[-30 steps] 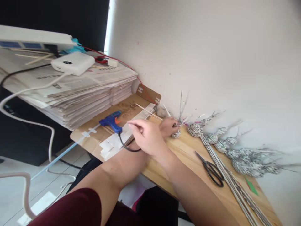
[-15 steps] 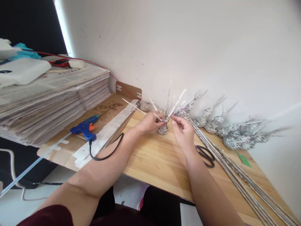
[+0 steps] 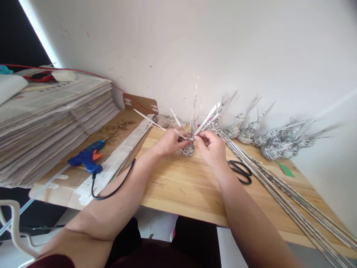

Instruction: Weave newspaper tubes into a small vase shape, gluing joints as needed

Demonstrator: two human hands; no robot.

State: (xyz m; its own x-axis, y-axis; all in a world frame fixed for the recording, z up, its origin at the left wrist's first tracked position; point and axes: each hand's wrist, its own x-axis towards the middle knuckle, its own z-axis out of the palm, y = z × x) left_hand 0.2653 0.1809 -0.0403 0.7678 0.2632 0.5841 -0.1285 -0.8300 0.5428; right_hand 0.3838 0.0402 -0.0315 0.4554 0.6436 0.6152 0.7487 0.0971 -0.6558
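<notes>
A small woven newspaper piece (image 3: 189, 150) stands on the wooden board, its rolled-paper stakes (image 3: 194, 102) fanning up and outward. My left hand (image 3: 172, 141) is closed around its left side, fingers at the neck where the stakes come out. At the right of that neck, my right hand (image 3: 211, 147) pinches a thin paper tube between thumb and forefinger. Fingers cover part of the weave, so the tube's exact path cannot be made out. Beside my right forearm lie black-handled scissors (image 3: 240, 172).
Several finished-looking woven pieces (image 3: 247, 133) line the wall at right. Long paper tubes (image 3: 279, 190) run along the board's right side. At left are a blue glue gun (image 3: 87, 159) with its cord, paper strips (image 3: 117, 158) and a tall newspaper stack (image 3: 55, 123).
My right hand has come in to the woven piece's neck and pinches there; before, it was slightly apart to the right. My left hand keeps its hold. The view has shifted right.
</notes>
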